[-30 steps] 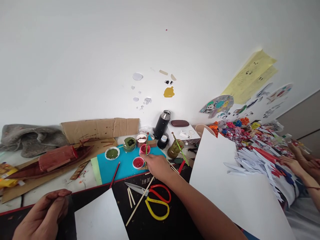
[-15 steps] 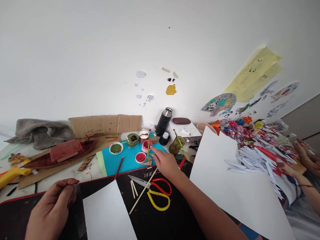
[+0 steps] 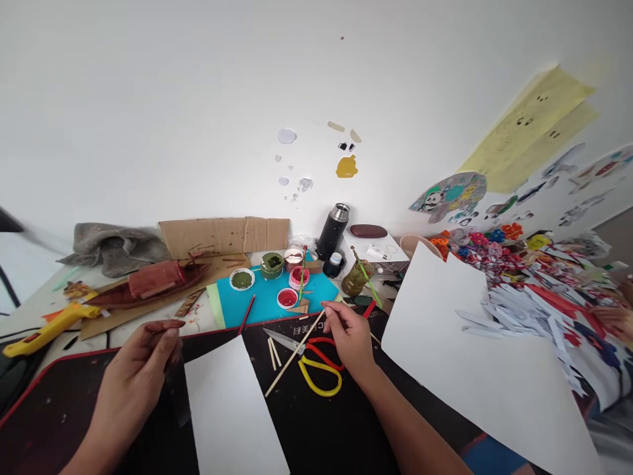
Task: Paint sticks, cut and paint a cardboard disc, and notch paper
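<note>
My left hand (image 3: pixel 136 373) is closed in a pinch at the left. A clear, film-like strip (image 3: pixel 178 396) hangs from its fingers, partly lost against the black mat. To the right, my right hand (image 3: pixel 350 338) has thumb and forefinger closed at the upper end of a thin wooden stick (image 3: pixel 291 360). The stick slants across scissors (image 3: pixel 320 377) with red and yellow handles. Two short stick pieces (image 3: pixel 274 353) lie beside the blades. Between my hands rests a white sheet (image 3: pixel 230 409), near a dark red pencil (image 3: pixel 247 315).
Paint pots (image 3: pixel 287 298) and a brush (image 3: pixel 302 280) stand on blue paper (image 3: pixel 232 307). Behind are a black flask (image 3: pixel 333 231) and a cardboard strip (image 3: pixel 227 237). A red model boat (image 3: pixel 153 280) and yellow glue gun (image 3: pixel 47 333) sit left; a large white sheet (image 3: pixel 445 356) lies right.
My right hand has drawn back from the paint pots and brush to the stick's upper end. My left hand keeps its pinch. The whole view has shifted slightly.
</note>
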Action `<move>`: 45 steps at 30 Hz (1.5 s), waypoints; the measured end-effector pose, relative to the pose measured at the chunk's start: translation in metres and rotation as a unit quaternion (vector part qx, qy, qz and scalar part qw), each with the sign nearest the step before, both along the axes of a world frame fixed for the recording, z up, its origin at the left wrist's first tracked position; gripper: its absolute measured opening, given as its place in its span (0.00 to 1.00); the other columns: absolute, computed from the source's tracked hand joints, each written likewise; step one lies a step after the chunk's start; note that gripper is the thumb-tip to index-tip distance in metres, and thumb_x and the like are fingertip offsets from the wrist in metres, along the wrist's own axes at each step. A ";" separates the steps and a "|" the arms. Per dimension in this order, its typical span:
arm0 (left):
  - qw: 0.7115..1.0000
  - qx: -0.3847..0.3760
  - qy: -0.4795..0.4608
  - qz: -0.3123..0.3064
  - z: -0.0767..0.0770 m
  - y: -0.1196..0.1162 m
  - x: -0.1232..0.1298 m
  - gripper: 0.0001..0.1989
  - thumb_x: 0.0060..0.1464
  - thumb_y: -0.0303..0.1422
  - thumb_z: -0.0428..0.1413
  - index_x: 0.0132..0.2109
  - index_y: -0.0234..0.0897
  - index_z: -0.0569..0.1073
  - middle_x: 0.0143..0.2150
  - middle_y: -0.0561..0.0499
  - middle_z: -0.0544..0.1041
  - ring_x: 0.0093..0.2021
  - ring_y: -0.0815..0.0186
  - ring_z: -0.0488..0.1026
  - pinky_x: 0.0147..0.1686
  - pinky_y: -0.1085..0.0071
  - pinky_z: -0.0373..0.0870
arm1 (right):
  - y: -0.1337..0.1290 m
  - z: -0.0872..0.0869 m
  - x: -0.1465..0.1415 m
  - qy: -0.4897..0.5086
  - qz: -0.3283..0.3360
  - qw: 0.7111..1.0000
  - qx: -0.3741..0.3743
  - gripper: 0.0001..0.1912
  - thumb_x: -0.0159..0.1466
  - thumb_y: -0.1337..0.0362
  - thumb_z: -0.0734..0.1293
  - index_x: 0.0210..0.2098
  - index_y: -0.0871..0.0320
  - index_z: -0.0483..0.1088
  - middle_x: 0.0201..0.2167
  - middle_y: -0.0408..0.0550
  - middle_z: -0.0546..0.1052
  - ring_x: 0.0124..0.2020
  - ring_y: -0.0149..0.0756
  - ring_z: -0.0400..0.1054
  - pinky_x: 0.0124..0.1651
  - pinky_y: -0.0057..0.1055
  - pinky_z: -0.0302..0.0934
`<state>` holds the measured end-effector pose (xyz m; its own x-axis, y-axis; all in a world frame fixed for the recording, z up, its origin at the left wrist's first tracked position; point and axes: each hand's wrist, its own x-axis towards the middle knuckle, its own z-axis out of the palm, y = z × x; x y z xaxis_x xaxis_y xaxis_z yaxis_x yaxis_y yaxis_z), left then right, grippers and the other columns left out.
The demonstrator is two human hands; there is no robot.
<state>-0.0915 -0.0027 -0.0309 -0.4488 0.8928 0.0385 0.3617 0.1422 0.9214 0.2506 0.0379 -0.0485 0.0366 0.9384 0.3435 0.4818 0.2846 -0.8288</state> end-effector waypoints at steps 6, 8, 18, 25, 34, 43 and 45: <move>0.992 -0.006 -0.035 -0.119 0.021 0.008 0.015 0.28 0.57 0.62 0.61 0.43 0.40 0.76 0.28 0.57 0.71 0.29 0.64 0.68 0.29 0.69 0.68 | -0.006 0.004 -0.006 0.056 0.005 0.998 0.002 0.15 0.76 0.56 0.67 0.47 0.57 0.85 0.22 0.42 0.79 0.24 0.37 0.75 0.31 0.31 0.71; 0.978 -0.025 0.046 -0.202 0.023 0.011 0.022 0.26 0.64 0.60 0.54 0.40 0.42 0.77 0.26 0.56 0.71 0.27 0.63 0.69 0.29 0.68 0.67 | -0.007 0.003 -0.007 0.061 0.006 0.998 0.001 0.15 0.75 0.56 0.67 0.47 0.56 0.85 0.22 0.42 0.78 0.24 0.37 0.74 0.31 0.31 0.71; 0.783 0.003 0.406 -0.472 0.010 0.030 0.068 0.16 0.69 0.24 0.51 0.50 0.42 0.81 0.48 0.45 0.84 0.51 0.53 0.81 0.51 0.58 0.75 | -0.008 -0.010 -0.012 0.100 0.018 0.995 -0.010 0.16 0.75 0.55 0.67 0.47 0.57 0.85 0.22 0.42 0.78 0.24 0.37 0.74 0.32 0.31 0.71; 0.730 0.033 0.455 -0.509 -0.007 0.041 0.074 0.13 0.62 0.19 0.59 0.48 0.40 0.79 0.46 0.46 0.80 0.51 0.52 0.78 0.51 0.58 0.72 | -0.011 -0.009 -0.007 0.106 0.035 0.994 -0.014 0.15 0.75 0.56 0.67 0.47 0.55 0.85 0.22 0.41 0.77 0.24 0.37 0.74 0.33 0.32 0.72; 0.706 0.042 0.464 -0.534 -0.007 0.044 0.073 0.09 0.67 0.21 0.55 0.42 0.39 0.77 0.45 0.45 0.80 0.46 0.54 0.77 0.50 0.58 0.72 | -0.009 -0.007 -0.002 0.144 0.021 0.989 -0.019 0.15 0.76 0.55 0.67 0.47 0.56 0.84 0.22 0.40 0.76 0.24 0.36 0.73 0.32 0.31 0.71; 0.706 0.010 0.458 -0.541 -0.003 0.041 0.079 0.14 0.65 0.17 0.51 0.41 0.39 0.77 0.41 0.47 0.82 0.45 0.55 0.80 0.49 0.59 0.73 | -0.011 -0.007 -0.001 0.147 0.024 0.989 -0.018 0.14 0.76 0.56 0.67 0.47 0.56 0.84 0.21 0.40 0.75 0.23 0.36 0.72 0.33 0.31 0.71; 0.709 0.008 0.452 -0.541 0.003 0.042 0.078 0.13 0.66 0.20 0.52 0.39 0.40 0.76 0.39 0.47 0.81 0.43 0.56 0.79 0.47 0.61 0.73 | -0.011 -0.007 -0.001 0.147 0.023 0.989 -0.019 0.14 0.76 0.56 0.67 0.47 0.56 0.84 0.21 0.40 0.75 0.23 0.36 0.72 0.33 0.31 0.71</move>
